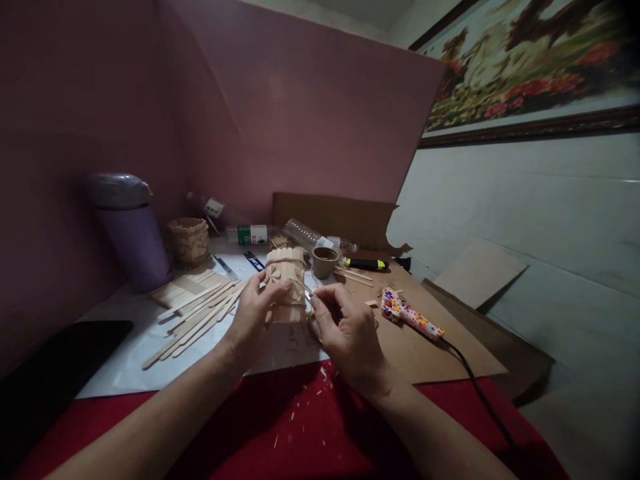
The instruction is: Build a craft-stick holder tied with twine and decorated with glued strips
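My left hand (pixel 257 310) grips a small holder made of wooden craft sticks (pixel 286 270), its fingers and thumb on the left side and front. Twine (pixel 301 283) runs round the holder, and a bow-like decoration sits on its front left. Close to the holder's right side, my right hand (pixel 345 323) pinches the twine between thumb and fingers. More of the cord hangs in a loop below those fingers. The holder stays upright above the white sheet (pixel 273 352).
Loose craft sticks (pixel 200 317) lie at left, near a decorated stick pot (pixel 189 240) and purple tumbler (pixel 133 233). Behind are plastic bottles (pixel 305 235), a small cup (pixel 325 262) and a utility knife (pixel 367 265). A corded, flower-patterned glue gun (pixel 410 315) rests on cardboard at right.
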The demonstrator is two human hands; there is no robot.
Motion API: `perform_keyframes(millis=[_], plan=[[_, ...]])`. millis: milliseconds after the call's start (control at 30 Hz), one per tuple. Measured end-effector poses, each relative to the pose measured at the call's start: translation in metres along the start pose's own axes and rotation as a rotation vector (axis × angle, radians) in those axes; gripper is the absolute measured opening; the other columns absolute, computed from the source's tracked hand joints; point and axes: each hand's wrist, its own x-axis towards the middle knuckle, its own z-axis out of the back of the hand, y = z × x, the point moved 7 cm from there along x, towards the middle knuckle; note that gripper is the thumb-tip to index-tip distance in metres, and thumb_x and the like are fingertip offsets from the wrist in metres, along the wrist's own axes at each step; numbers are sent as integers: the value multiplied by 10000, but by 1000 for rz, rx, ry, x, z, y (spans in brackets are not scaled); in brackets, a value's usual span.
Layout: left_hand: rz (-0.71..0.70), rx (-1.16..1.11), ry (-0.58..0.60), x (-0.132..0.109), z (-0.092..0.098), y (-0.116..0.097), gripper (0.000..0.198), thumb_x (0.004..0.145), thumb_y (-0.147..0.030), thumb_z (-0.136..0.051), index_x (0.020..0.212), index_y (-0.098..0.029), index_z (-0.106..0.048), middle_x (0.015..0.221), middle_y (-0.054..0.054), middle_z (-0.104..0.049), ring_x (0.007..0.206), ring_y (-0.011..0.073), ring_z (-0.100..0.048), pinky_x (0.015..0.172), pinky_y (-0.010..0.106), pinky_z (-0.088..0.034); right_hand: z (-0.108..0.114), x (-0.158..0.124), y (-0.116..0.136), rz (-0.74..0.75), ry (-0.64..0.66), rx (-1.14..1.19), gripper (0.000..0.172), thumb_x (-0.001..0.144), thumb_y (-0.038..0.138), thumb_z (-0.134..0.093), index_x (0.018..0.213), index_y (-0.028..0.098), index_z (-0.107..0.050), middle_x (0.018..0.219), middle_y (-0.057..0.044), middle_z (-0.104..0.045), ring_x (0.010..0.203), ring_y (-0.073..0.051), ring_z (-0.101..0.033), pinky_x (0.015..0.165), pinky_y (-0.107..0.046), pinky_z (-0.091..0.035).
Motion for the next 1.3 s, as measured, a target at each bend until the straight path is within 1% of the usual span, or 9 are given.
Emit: perform_keyframes(millis=[100, 267, 400, 567, 833, 933, 1067, 1167, 1300], plan=[[-9, -4, -9, 1, 1, 1, 509, 697, -299, -693, 1158, -160, -530, 909, 63, -641, 718, 165, -609, 579, 254, -503, 2, 0, 4, 55, -21, -29, 84, 865, 181, -524, 838, 160, -601, 772, -40, -628, 711, -148, -575, 644, -254, -420], [8, 10, 23, -1, -4, 3, 489, 681, -282, -693, 1128, -153, -542, 928, 64, -647, 722, 160, -609, 586, 242, -488, -1, -2, 10, 163, 11, -66, 122, 832, 111, -513, 818, 145, -629, 768, -48, -598, 715, -147, -548, 640, -252, -411], [13, 15, 60, -3, -7, 3, 458, 693, -279, -684, 1112, -161, -541, 916, 55, -647, 722, 160, -611, 595, 243, -484, -2, -2, 9, 180, 13, -74, 130, 822, 99, -516, 824, 140, -639, 752, -46, -585, 693, -145, -535, 632, -255, -410], [14, 20, 100, -7, -10, 1, 405, 722, -266, -669, 1094, -165, -545, 894, 48, -641, 725, 155, -607, 575, 224, -478, -7, -3, 10, 213, 91, -55, 157, 827, 94, -495, 857, 150, -639, 782, -47, -580, 737, -155, -540, 672, -267, -425], [107, -145, 214, -11, -24, -1, 305, 821, -388, -561, 1000, -141, -565, 849, 78, -647, 734, 190, -623, 630, 285, -508, -3, -1, 11, 208, 83, -127, 139, 819, 108, -501, 806, 152, -632, 752, -41, -567, 689, -149, -528, 631, -267, -408], [83, -129, 196, -9, -21, 0, 321, 800, -366, -597, 1033, -148, -562, 880, 73, -648, 749, 188, -624, 643, 287, -508, -4, -2, 11, 207, 93, -155, 138, 820, 109, -497, 804, 153, -627, 753, -41, -563, 698, -153, -527, 638, -271, -406], [20, -51, 135, -6, -13, 1, 434, 727, -321, -689, 1106, -172, -541, 926, 61, -652, 766, 173, -623, 639, 259, -496, -7, -4, 10, 206, 125, -169, 138, 825, 116, -493, 826, 161, -623, 770, -40, -557, 707, -153, -522, 634, -269, -403], [-8, -32, 85, -3, -8, 2, 441, 688, -311, -715, 1074, -168, -558, 902, 49, -655, 735, 154, -614, 620, 237, -483, -8, -4, 13, 215, 136, -154, 136, 836, 115, -480, 842, 160, -608, 775, -41, -563, 714, -155, -526, 638, -269, -408], [15, -41, 45, -3, -5, 3, 459, 658, -323, -722, 1064, -177, -564, 866, 32, -650, 701, 160, -612, 586, 251, -487, -8, -4, 14, 219, 116, -121, 152, 865, 116, -448, 864, 159, -594, 772, -48, -598, 729, -161, -558, 656, -275, -431]])
